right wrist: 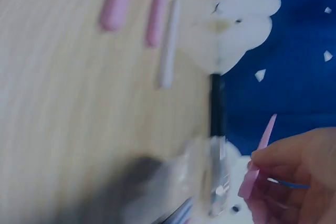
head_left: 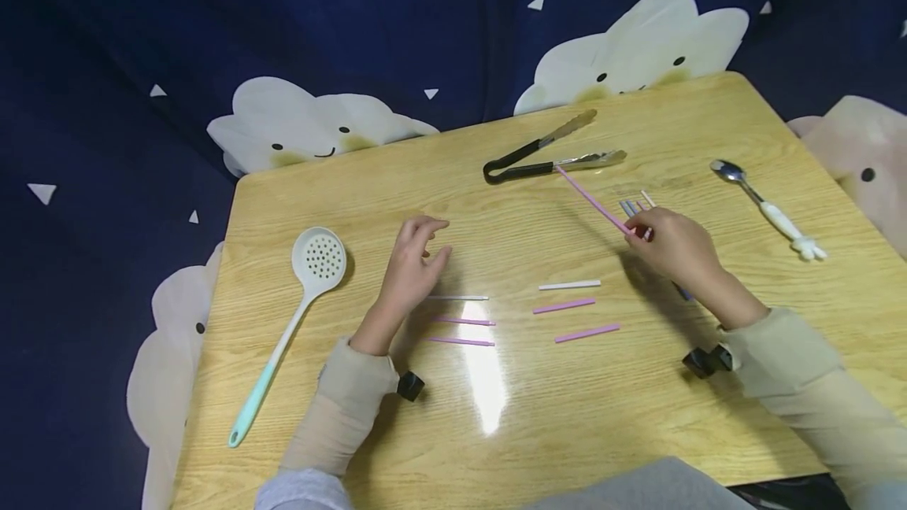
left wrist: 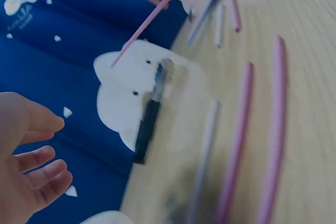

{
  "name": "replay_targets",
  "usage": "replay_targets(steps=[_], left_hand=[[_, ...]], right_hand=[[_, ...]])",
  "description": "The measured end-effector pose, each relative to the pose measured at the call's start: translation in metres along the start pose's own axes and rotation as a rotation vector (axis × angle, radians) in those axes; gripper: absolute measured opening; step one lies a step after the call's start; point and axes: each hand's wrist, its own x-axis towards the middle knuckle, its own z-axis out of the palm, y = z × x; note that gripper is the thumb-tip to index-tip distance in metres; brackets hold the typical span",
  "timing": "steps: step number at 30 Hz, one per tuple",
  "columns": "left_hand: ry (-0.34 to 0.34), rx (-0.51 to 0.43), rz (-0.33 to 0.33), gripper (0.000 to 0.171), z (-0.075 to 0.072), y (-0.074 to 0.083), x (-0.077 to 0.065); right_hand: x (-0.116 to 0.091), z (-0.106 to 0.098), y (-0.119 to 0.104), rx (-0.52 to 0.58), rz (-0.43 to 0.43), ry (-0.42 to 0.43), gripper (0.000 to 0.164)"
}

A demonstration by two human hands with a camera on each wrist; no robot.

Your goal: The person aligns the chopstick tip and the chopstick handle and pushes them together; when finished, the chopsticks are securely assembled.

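Note:
My right hand [head_left: 673,246] pinches a thin pink straw-like stick [head_left: 591,199] near one end between thumb and fingertips; it slants up and to the left. Under this hand lie several more sticks [head_left: 629,209], blue-grey, pink and white, partly hidden by it. My left hand [head_left: 411,270] holds nothing, its fingers loosely bent above the table. Just right of it, a white stick [head_left: 468,297] and two pink sticks [head_left: 468,342] lie in a row, their left ends overlapped by the hand and its shadow. A second group has one white stick [head_left: 570,285] and two pink sticks [head_left: 564,305].
Black-handled tongs [head_left: 520,171] lie spread at the back of the wooden table [head_left: 567,415]. A white slotted skimmer [head_left: 319,262] with a mint handle rests at the left. At the right is a spoon [head_left: 775,219] with a white handle. Cloud-shaped cushions [head_left: 638,46] line the table's edges.

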Motion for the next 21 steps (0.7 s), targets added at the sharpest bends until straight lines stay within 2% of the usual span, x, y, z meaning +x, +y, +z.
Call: replay_targets(steps=[8,12,18,21], left_hand=[[-0.075,0.016,-0.105,0.031,0.008,-0.022,-0.004],[-0.100,0.023,-0.133,0.030,0.011,-0.030,-0.005],[-0.133,0.046,-0.134,0.026,0.014,-0.036,-0.010],[-0.172,0.078,-0.125,0.023,0.016,-0.037,-0.011]], right_hand=[[-0.004,0.010,0.030,-0.016,0.149,-0.167,0.018],[-0.005,0.013,0.036,-0.033,0.159,-0.201,0.014],[-0.005,0.018,0.038,-0.053,0.153,-0.208,0.014],[-0.005,0.019,0.037,-0.077,0.146,-0.216,0.013]])
